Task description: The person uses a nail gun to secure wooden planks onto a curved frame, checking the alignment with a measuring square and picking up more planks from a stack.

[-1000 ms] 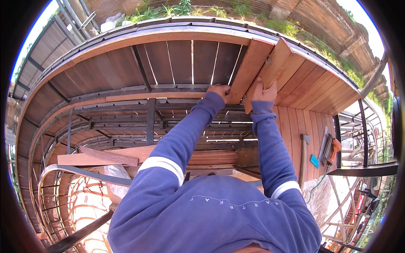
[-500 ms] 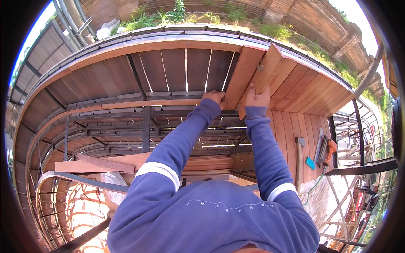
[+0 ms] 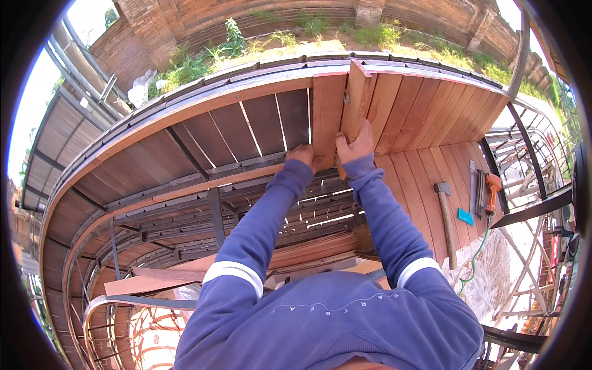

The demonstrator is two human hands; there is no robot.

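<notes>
Planking (image 3: 419, 117) at right | brick wall (image 3: 283, 24) beyond | right fingers (image 3: 365, 134) grasp tilted board (image 3: 356, 92) | left fingers (image 3: 301, 152) at neighbouring board (image 3: 328, 117), grip unclear

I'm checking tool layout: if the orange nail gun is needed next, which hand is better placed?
Probably the right hand: it is nearer the orange nail gun, though it grips the tilted plank. The left hand is farther, at the near end of the flat plank.

From my remote seat I take this for an outdoor building site: the left hand (image 3: 301, 155) and right hand (image 3: 356, 143) work at a curved frame (image 3: 237, 97) part-covered with wooden boards (image 3: 425, 114); a hatchet (image 3: 445, 216) and orange nail gun (image 3: 492, 188) lie right of them, weeds (image 3: 188, 69) and a brick wall (image 3: 271, 28) beyond.
</notes>
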